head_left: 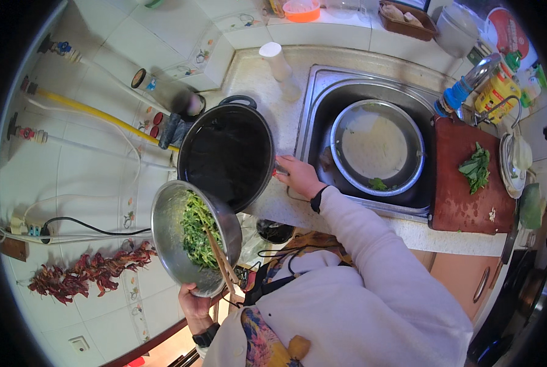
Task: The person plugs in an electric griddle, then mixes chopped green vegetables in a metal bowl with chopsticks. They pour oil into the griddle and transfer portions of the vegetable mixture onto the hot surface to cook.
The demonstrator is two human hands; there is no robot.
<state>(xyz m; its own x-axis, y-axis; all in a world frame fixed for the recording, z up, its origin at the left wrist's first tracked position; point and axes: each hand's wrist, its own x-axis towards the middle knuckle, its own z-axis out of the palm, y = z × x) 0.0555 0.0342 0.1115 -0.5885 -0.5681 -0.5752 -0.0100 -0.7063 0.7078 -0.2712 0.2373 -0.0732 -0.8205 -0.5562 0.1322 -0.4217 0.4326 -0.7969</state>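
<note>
My left hand [194, 301] closes on the lower rim of a steel mixing bowl [165, 229], which is tilted. Inside lie chopped leafy greens [195, 229], and wooden chopsticks [223, 263] lean across them over the rim. Just beyond the bowl stands a large black pot [194, 128] with a dark interior; whether it holds liquid I cannot tell. The fingers of my right hand [301, 175] are wrapped around the pot's handle on its right side. The bowl overlaps the near left edge of the pot.
Right of the pot, a steel sink [313, 92] holds a basin [418, 137] of cloudy water. A brown cutting board [463, 211] with leafy greens lies beside it. A white bottle [275, 60] stands behind. Dried red chilies [90, 272] hang on the left wall near pipes and cables.
</note>
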